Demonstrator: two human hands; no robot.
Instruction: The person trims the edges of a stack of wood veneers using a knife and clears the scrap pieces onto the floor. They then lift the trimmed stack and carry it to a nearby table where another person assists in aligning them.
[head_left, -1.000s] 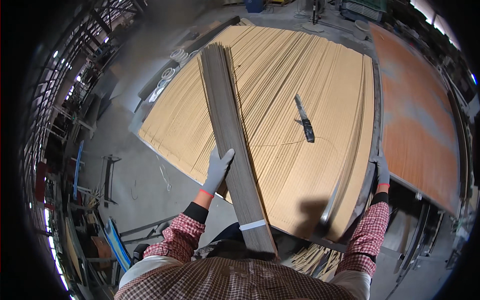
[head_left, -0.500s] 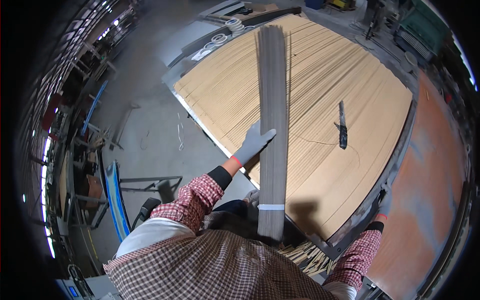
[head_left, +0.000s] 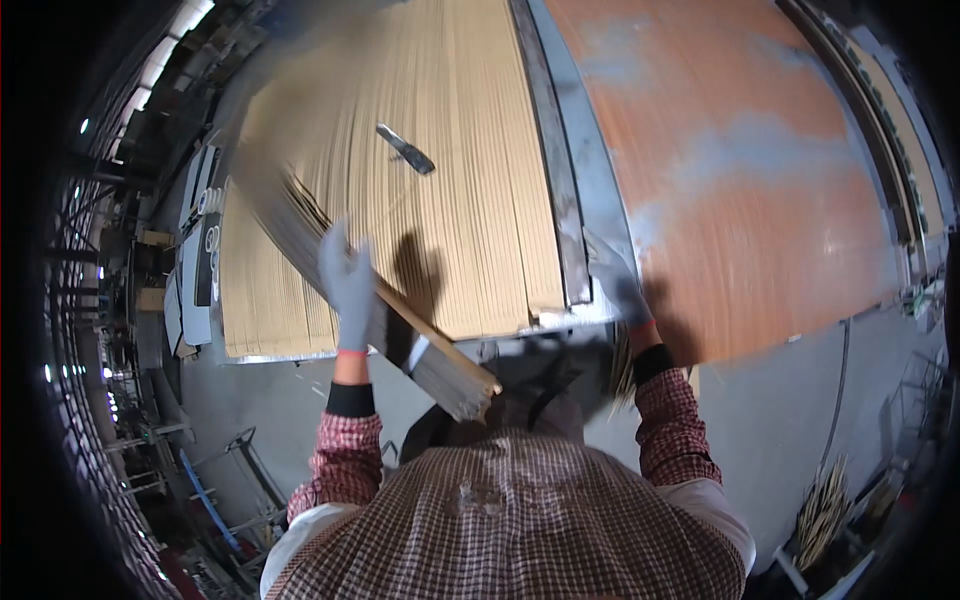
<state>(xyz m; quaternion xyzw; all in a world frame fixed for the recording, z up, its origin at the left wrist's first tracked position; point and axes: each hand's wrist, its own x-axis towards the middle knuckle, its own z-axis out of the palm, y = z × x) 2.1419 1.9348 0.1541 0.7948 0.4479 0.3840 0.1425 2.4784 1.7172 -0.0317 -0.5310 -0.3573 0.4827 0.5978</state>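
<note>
Nearest us is our checked apron (head_left: 510,520), and just beyond it lies the near end of 1 bundle of thin dark strips (head_left: 395,330). The bundle's long axis runs diagonally: the near end points back toward us and to the right, past the pale sheet's near edge, and the far end points away and left, over the sheet, blurred. 1 white band (head_left: 418,352) crosses it toward the near end. Our gloved left hand (head_left: 348,285) lies across the bundle near its middle, touching it; blur hides whether the fingers close around it. Our right hand (head_left: 618,285) is just beside the near end of a dark rail (head_left: 555,150); we cannot tell its grip. Farther off, 1 knife (head_left: 405,148) lies on the grooved pale sheet (head_left: 480,180), with an orange board (head_left: 740,200) to the right.
</note>
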